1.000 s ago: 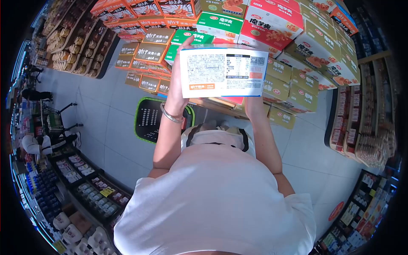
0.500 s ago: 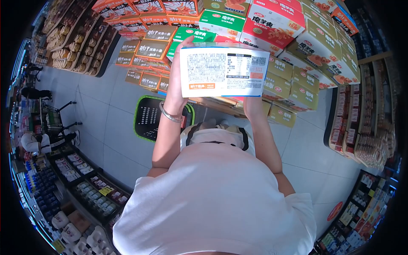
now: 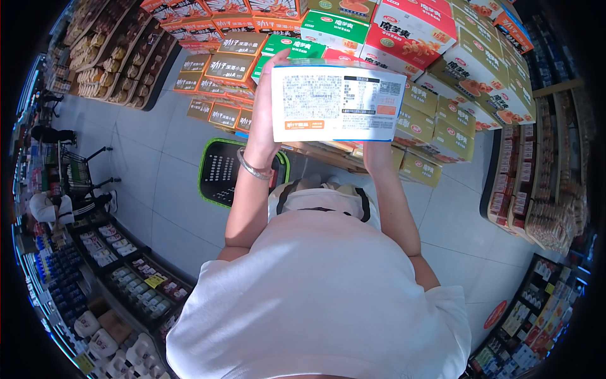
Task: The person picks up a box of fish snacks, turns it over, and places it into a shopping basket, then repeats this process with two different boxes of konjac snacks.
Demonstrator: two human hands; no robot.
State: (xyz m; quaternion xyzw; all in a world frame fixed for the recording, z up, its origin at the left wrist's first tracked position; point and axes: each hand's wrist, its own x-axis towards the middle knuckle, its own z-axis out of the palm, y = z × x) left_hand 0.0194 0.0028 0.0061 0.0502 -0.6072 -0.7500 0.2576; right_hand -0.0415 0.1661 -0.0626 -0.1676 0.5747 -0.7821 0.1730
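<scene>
The pale tiled floor spreads out around you, and your white shirt fills the lower middle of the view. Ahead of you stands a broad display of stacked cartons: orange ones at the left, brown ones in front of those, then green ones, red ones and gold ones toward the right. Packed shelves curve along both edges, one at the upper left and one at the right. At the far left, a person in a white top is beside a shopping cart. A black basket with a green rim sits on the floor, partly behind your left forearm.

The white box is held up in front of the display, its printed panel facing you. Your left hand clasps the box's left end, with fingers at its top corner. Your right hand is at the lower right, mostly behind the box; its fingers are hidden, so you cannot tell how they grip. A silvery bracelet circles your left wrist.
</scene>
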